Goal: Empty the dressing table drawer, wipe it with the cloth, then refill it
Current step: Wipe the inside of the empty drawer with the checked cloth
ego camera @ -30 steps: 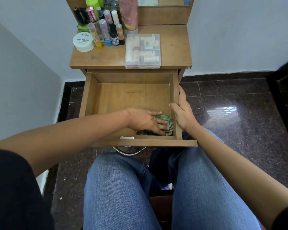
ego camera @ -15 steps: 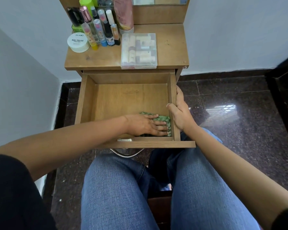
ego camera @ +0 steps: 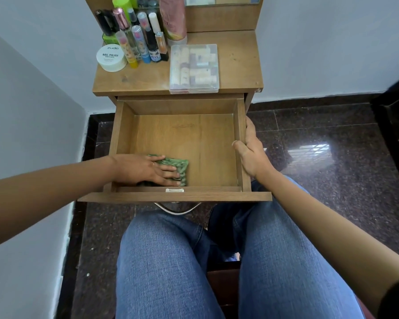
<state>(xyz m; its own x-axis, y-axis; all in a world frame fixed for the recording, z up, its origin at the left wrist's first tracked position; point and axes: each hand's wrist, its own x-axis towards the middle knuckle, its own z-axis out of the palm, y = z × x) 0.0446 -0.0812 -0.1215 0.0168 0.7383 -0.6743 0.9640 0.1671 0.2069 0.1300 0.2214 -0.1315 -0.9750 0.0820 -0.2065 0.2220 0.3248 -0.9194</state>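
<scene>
In a narrow corner between pale walls and a dark polished stone floor, a small wooden dressing table (ego camera: 237,65) is standing with its wooden drawer (ego camera: 194,139) pulled right out over the seated person's blue-jeaned knees. On the tabletop, from the left, a round white nail polish tub (ego camera: 111,58), a huddle of slim coloured bottles (ego camera: 143,42) and a flat clear plastic box (ego camera: 194,67) are sitting out, so the emptying looks done and the wiping appears to be the step in hand. The left forearm is reaching in low over the drawer's left wall, and the left hand (ego camera: 145,169) is lying palm down, fingers straight and pointing right, pressing the crumpled green cloth (ego camera: 180,165) onto the drawer floor near the front-left corner. The cloth is showing past the fingertips on their right side, about midway along the front wall. From there the bare wooden floor is stretching off to the right and away toward the back wall, so I'd judge the next stroke needs to travel that way, led by this hand, which is the one on the cloth. Well apart from it, the right hand (ego camera: 251,153) is gripping the drawer's right wall, thumb hooking over the rim to the inside and fingers lying along the outside, seemingly steadying it.
</scene>
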